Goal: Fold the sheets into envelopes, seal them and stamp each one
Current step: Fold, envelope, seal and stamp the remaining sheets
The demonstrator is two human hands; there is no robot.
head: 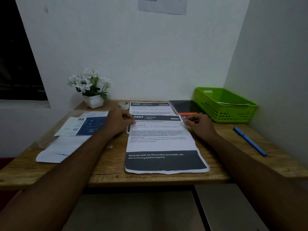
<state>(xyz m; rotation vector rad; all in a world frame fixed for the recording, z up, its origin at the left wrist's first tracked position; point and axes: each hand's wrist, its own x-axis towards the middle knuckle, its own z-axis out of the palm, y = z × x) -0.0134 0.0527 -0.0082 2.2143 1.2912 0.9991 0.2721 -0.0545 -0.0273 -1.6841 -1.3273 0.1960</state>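
Observation:
A printed sheet headed "2684" lies flat in the middle of the wooden table, its dark band nearest me. My left hand pinches its far left corner and my right hand pinches its far right corner. A second printed sheet headed "2400" lies just beyond it. To the left lie a blue-and-white leaflet and plain white sheets. A roll of tape stands behind my left hand.
A green plastic basket holding paper sits at the back right, with a dark notebook beside it. A blue pen lies at the right. A white pot of white flowers stands at the back left. Walls close the back and right.

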